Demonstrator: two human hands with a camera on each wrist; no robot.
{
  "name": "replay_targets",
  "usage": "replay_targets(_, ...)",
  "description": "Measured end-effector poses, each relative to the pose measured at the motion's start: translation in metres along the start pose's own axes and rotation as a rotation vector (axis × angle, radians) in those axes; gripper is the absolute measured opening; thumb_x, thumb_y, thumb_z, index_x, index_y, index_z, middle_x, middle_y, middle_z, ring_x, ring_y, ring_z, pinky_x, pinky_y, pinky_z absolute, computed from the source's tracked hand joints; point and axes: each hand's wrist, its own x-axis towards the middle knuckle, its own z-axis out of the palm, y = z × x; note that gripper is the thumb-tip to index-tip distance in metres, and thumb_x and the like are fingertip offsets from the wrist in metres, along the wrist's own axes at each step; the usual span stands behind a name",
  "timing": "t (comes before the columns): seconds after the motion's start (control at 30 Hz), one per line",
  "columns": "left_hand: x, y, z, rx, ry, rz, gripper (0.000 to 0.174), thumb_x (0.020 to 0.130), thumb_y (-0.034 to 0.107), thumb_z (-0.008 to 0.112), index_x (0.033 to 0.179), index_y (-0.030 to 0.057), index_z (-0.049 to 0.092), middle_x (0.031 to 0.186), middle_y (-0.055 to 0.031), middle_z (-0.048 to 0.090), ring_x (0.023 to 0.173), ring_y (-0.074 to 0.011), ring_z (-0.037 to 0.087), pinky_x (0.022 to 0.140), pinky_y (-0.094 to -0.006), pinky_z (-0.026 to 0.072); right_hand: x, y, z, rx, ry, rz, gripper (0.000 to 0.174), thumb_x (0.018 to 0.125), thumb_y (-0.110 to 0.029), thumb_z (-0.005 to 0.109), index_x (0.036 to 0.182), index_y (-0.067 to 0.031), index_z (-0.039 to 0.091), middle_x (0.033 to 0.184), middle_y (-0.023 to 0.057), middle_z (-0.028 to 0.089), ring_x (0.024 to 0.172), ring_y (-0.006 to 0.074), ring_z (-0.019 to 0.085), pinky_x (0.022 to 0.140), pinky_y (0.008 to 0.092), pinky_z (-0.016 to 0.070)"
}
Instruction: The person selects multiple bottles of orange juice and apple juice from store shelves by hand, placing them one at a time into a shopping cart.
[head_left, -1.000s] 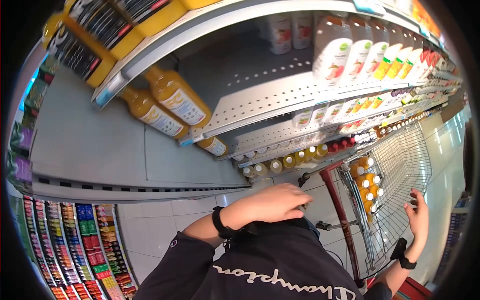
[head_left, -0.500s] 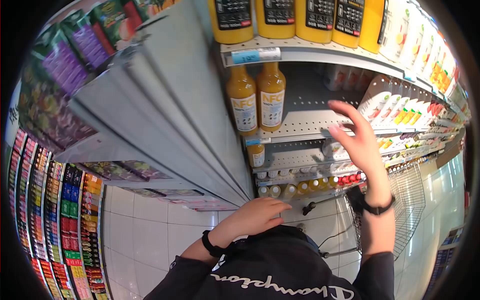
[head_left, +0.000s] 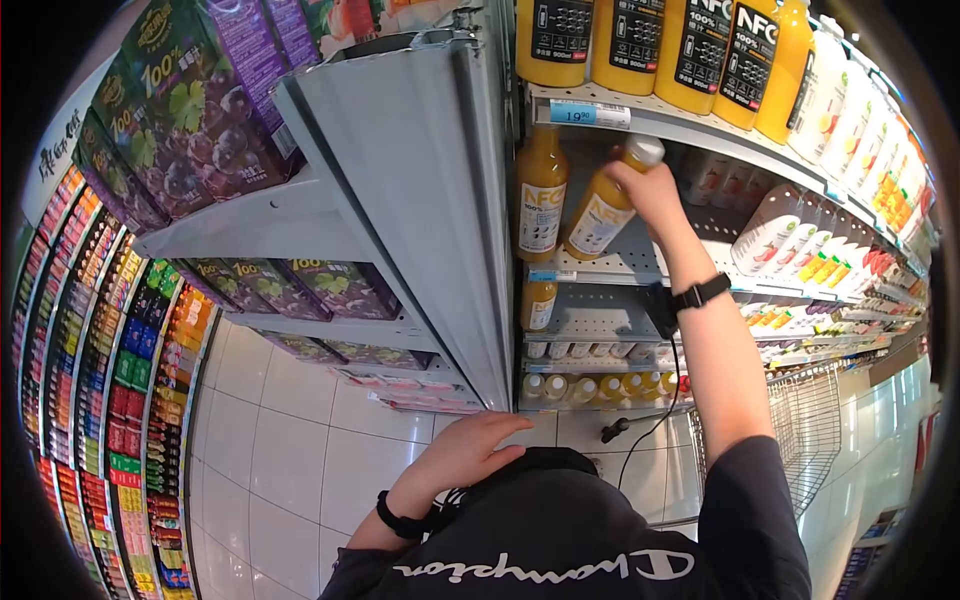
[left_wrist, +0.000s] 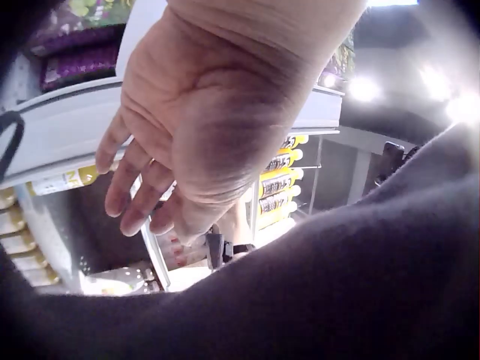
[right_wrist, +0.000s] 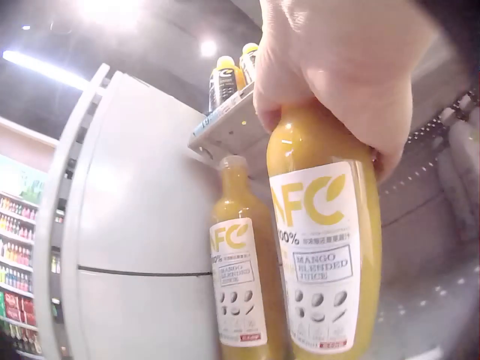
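Observation:
My right hand (head_left: 650,192) grips a bottle of mango juice (head_left: 600,218) round its neck, just under the white cap. The bottle leans on the middle shelf, its top tilted to the right in the head view. Its label, reading mango blended juice, faces the right wrist camera (right_wrist: 319,255). Beside it a second mango juice bottle (head_left: 541,200) stands upright against the side panel. My left hand (head_left: 478,450) hangs in front of the body, fingers loosely extended and holding nothing; its palm (left_wrist: 217,112) shows in the left wrist view.
Orange juice bottles (head_left: 690,55) line the shelf above, over a price tag (head_left: 590,114). A grey shelf end panel (head_left: 410,180) stands to the left, with grape juice cartons (head_left: 190,120) beyond it. A wire shopping cart (head_left: 800,420) is at the right. White bottles (head_left: 775,235) fill the shelf farther right.
My right hand has gone from beside the cart up to the shelf and taken hold of a mango juice bottle, which now tilts. The view has turned left; the left hand stays low.

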Motion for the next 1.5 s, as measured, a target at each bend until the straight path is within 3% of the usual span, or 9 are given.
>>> replay_targets(0.2,0.031,-0.002,0.017,-0.024,-0.122,0.104,0.038,0.097,0.026,0.065,0.13,0.0069,0.063,0.125,-0.0146,0.067,0.114,-0.0354,0.063,0.097,-0.0433,0.0501,-0.1,0.027,-0.053,0.392,0.311,-0.364,0.008,0.088,-0.004,0.074,0.096,-0.0044,0.071,0.097,0.002,0.069,0.089,0.0119,0.062,0.082,0.0277,0.0488)
replay_targets(0.53,0.112,0.033,0.049,0.023,-0.287,0.234,0.038,0.094,0.024,0.067,0.128,0.0073,0.064,0.124,-0.0149,0.067,0.115,-0.0357,0.063,0.098,-0.0424,0.0506,-0.334,0.012,-0.294,-0.359,0.722,0.249,0.018,0.09,-0.018,0.076,0.093,-0.0055,0.065,0.087,0.0004,0.065,0.081,0.0094,0.06,0.076,0.0265,0.0484)
replay_targets(0.73,0.151,0.079,0.105,-0.011,-0.375,0.203,0.036,0.092,0.021,0.069,0.124,0.0061,0.067,0.122,-0.0148,0.069,0.115,-0.0358,0.064,0.097,-0.0421,0.0507,-0.436,0.081,-0.461,-0.928,1.049,0.165,0.037,0.078,-0.025,0.087,0.094,-0.0044,0.061,0.075,0.0064,0.068,0.072,0.0174,0.067,0.068,0.0334,0.0535)
replay_targets(0.87,0.181,0.128,0.147,0.065,-0.393,0.264,0.034,0.092,0.023,0.069,0.122,0.0061,0.067,0.118,-0.0144,0.07,0.111,-0.0363,0.064,0.094,-0.0438,0.0516,-0.474,0.122,-0.502,-1.19,0.849,0.472,0.038,0.079,-0.034,0.077,0.096,-0.0036,0.06,0.085,0.0206,0.07,0.081,0.0405,0.069,0.072,0.0484,0.0548)
replay_targets(1.2,0.208,0.202,0.203,0.203,-0.399,0.188,0.031,0.092,0.023,0.07,0.119,0.0082,0.067,0.117,-0.0133,0.071,0.11,-0.0354,0.066,0.093,-0.0429,0.0537,-0.578,0.379,-0.564,-1.139,0.508,0.903,0.024,0.089,-0.021,0.064,0.105,-0.0064,0.072,0.1,0.021,0.071,0.093,0.0424,0.068,0.079,0.0516,0.0561)
replay_targets(1.23,0.206,0.205,0.205,0.224,-0.39,0.184,0.032,0.092,0.023,0.07,0.12,0.0084,0.067,0.117,-0.0132,0.07,0.11,-0.0353,0.066,0.093,-0.0428,0.0538,-0.616,0.447,-0.581,-1.713,-0.152,0.569,0.026,0.09,-0.025,0.063,0.101,-0.0036,0.072,0.098,0.0226,0.071,0.095,0.0418,0.068,0.08,0.0511,0.0559)
replay_targets(1.33,0.2,0.204,0.207,0.269,-0.394,0.106,0.032,0.093,0.025,0.068,0.122,0.0094,0.066,0.117,-0.0124,0.07,0.111,-0.0346,0.065,0.094,-0.0431,0.054,-0.605,0.476,-0.542,-1.454,0.412,0.692,0.019,0.094,-0.015,0.057,0.095,-0.0107,0.076,0.102,0.0104,0.072,0.097,0.0243,0.067,0.082,0.0449,0.0529)
replay_targets(1.37,0.198,0.205,0.209,0.275,-0.397,0.087,0.032,0.094,0.026,0.068,0.122,0.0096,0.066,0.118,-0.0121,0.07,0.111,-0.0345,0.065,0.093,-0.0433,0.054,-0.6,0.471,-0.541,-1.774,-0.137,0.684,0.022,0.096,-0.017,0.055,0.098,-0.0156,0.077,0.106,0.0058,0.074,0.111,0.0196,0.064,0.096,0.0416,0.0467)
replay_targets(1.5,0.197,0.217,0.214,0.304,-0.41,0.035,0.033,0.096,0.027,0.065,0.124,0.0098,0.065,0.119,-0.0116,0.069,0.112,-0.0342,0.065,0.094,-0.0444,0.0535,-0.596,0.505,-0.513,-0.809,0.615,1.0,0.022,0.095,-0.008,0.053,0.105,-0.0059,0.072,0.12,0.0197,0.062,0.117,0.0337,0.061,0.098,0.0503,0.0467)
